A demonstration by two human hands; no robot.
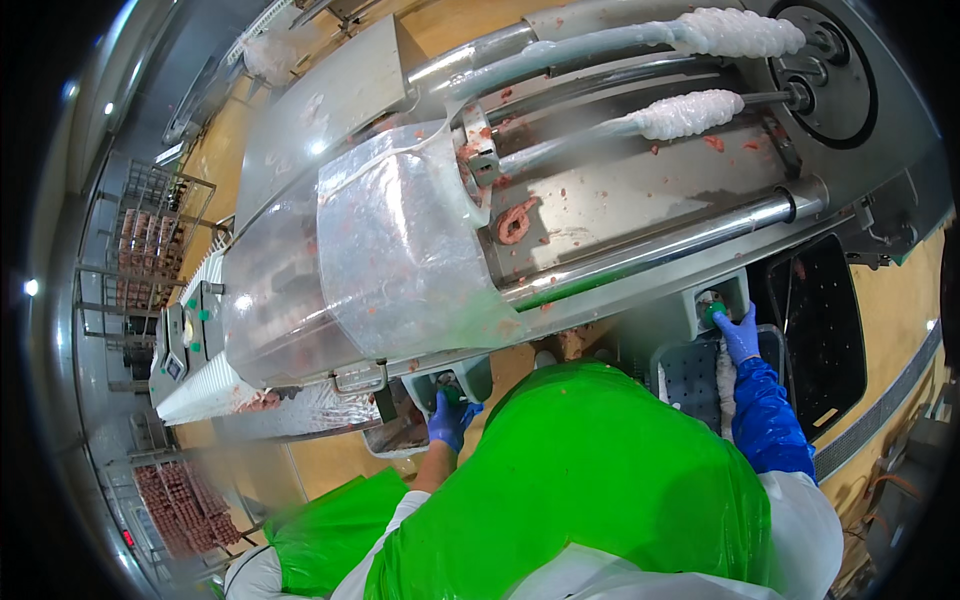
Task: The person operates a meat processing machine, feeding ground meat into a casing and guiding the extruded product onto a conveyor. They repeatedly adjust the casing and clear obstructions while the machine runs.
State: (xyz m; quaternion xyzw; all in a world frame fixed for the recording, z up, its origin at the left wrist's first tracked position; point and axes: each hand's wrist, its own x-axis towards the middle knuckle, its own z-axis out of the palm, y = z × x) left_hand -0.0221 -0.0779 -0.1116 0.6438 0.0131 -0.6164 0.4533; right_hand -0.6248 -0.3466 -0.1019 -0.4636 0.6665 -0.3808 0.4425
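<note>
Apparently operating the sausage-filling machine, resting left hand and right hand at green buttons, unclear whether grasping or touching, probably calling for simultaneous pressing next.

A tan floor ran through the room, crossed at right by a grey grated strip. At left, metal racks held reddish links near a pale wall, where lights (small, very white) glowed.
</note>
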